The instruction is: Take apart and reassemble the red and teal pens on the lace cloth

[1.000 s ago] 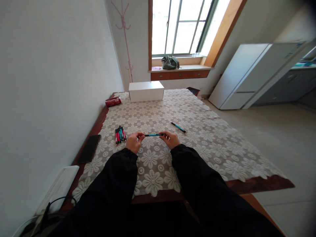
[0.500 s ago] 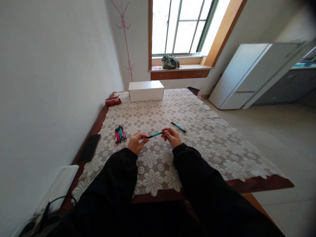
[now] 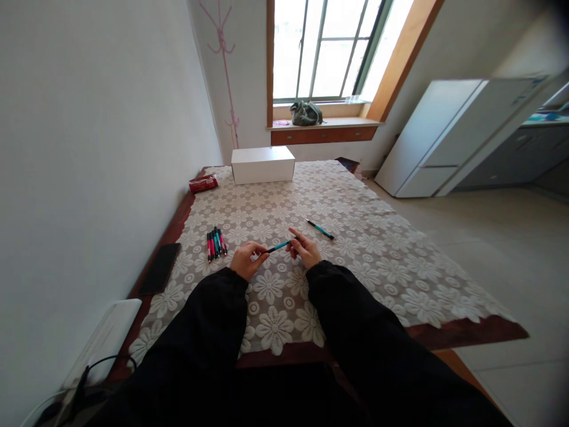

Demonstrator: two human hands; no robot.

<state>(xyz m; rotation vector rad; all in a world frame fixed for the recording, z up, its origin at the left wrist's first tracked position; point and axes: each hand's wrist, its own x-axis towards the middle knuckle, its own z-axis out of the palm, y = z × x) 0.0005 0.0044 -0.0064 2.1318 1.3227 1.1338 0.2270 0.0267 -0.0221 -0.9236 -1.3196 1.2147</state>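
A teal and black pen spans the space between my two hands, tilted up to the right just above the lace cloth. My left hand pinches its black left end between thumb and fingers. At the other end, my right hand closes thumb and fingers on the pen, with its index finger stretched out over it. Another teal and black pen lies on the cloth beyond my right hand. Left of my left hand, several pink and teal pens lie side by side in a row.
A white box stands at the table's far end, with a red packet to its left. A dark phone and a white power strip with cables lie along the left edge by the wall. Lace cloth covers the table.
My right hand has shifted slightly left along the pen, and its index finger has straightened out. My left hand keeps its pinch; the other pens have not moved.
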